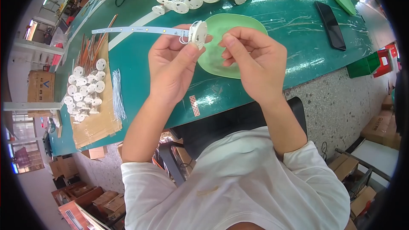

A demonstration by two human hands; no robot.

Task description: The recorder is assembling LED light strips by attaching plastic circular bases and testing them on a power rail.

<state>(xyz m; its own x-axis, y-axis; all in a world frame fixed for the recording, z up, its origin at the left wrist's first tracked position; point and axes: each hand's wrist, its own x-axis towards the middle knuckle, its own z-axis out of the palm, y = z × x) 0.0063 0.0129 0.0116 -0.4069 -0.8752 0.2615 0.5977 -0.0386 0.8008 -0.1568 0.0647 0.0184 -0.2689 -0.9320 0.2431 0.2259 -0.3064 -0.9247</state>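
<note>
My left hand (172, 66) grips a white round cap (199, 34) between thumb and fingers. Out of the cap runs a narrow LED strip (140, 30) pointing left, and thin white wires loop at their joint. My right hand (257, 59) is just right of the cap, apart from it, with thumb and forefinger pinched together; anything between them is too small to make out. Below both hands lies a light green plastic tray (232, 70) on the green table (272, 76). A bundle of thin white wires (118, 96) lies left of my left forearm.
Several cap-and-strip pieces (194, 2) are heaped at the far side. More white caps (85, 87) with strips rest on cardboard (102, 127) at left. A black phone (330, 25) and another green tray (343, 0) lie far right. A green bin (362, 66) stands beyond the table edge.
</note>
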